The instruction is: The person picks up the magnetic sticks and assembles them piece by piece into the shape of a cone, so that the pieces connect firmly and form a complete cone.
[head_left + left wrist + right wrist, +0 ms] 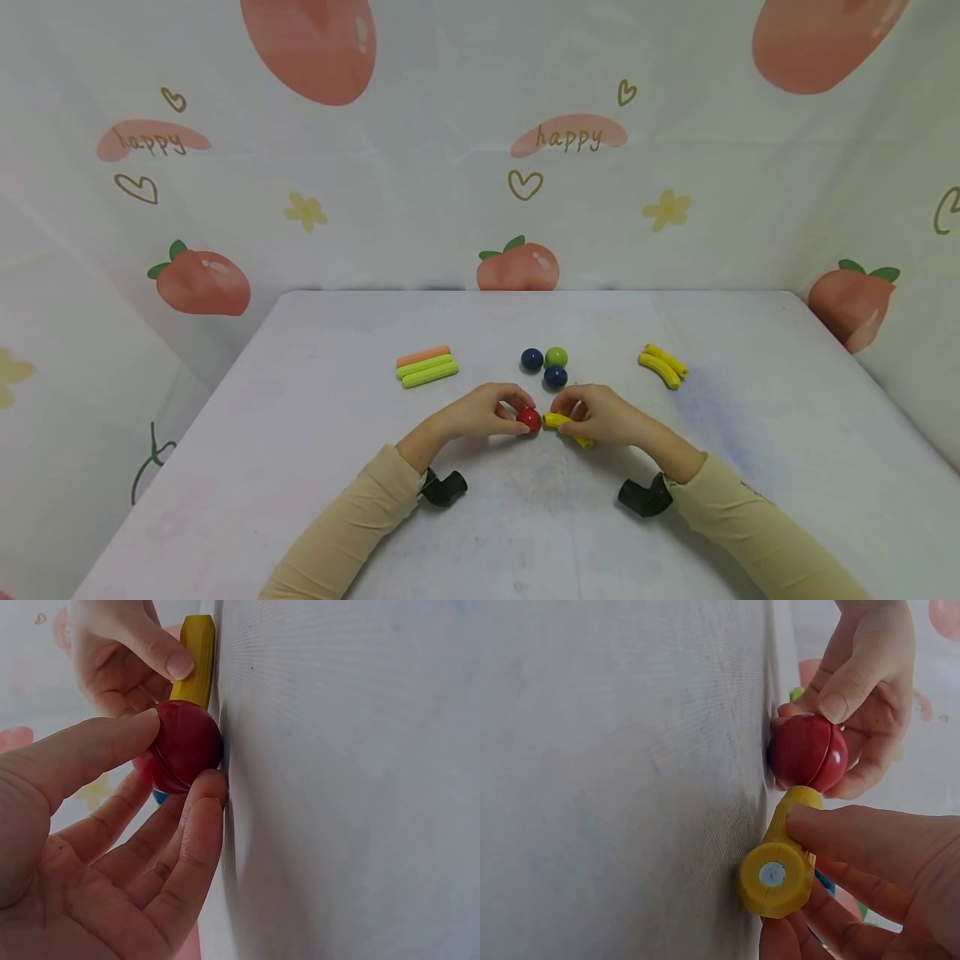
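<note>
In the head view my left hand point(487, 410) pinches a glossy red ball point(529, 421) between thumb and fingers, low over the table. A seam runs round the ball point(186, 742) in the left wrist view. Just to its right, my right hand point(606, 415) holds a short yellow curved rod point(556, 420) by thumb and fingers. One end of the rod point(776, 879) shows a pale round disc in the right wrist view. Its other end points at the red ball; whether they touch I cannot tell.
Behind the hands lie two dark blue balls point(532, 359) and a green ball point(556, 357), close together. An orange rod point(423, 356) and two yellow-green rods point(429, 374) lie at the left. Two yellow curved rods point(660, 371) lie at the right on the white table point(337, 333).
</note>
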Demonstrator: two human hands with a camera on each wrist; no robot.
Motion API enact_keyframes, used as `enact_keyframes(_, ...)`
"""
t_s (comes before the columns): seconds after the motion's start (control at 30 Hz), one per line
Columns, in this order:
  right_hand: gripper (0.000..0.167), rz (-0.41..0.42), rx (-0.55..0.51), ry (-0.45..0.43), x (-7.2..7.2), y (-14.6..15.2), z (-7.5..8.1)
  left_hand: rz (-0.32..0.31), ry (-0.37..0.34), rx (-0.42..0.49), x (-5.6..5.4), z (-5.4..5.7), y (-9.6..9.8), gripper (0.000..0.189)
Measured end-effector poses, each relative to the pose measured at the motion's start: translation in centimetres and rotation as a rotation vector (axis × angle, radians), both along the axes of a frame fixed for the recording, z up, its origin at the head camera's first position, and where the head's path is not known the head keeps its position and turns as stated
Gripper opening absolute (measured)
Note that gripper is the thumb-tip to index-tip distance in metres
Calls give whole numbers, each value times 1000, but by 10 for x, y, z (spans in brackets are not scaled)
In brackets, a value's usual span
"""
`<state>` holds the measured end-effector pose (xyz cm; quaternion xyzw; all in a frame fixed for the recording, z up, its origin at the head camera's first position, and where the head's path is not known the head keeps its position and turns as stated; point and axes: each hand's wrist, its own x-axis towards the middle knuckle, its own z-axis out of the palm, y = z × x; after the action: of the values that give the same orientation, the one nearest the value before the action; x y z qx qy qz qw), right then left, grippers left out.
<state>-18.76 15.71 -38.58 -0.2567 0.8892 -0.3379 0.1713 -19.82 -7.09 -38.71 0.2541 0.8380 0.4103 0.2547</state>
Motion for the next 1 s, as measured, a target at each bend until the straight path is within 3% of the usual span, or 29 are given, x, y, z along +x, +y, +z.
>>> enact_keyframes(0.43, 19, -17, 18, -7, 2, -4, 2, -4, -3, 14, 1, 1, 1, 30)
enact_keyframes(1.0, 19, 22, 2, 15, 1, -1, 0, -5, 2, 12, 2, 1, 2, 30)
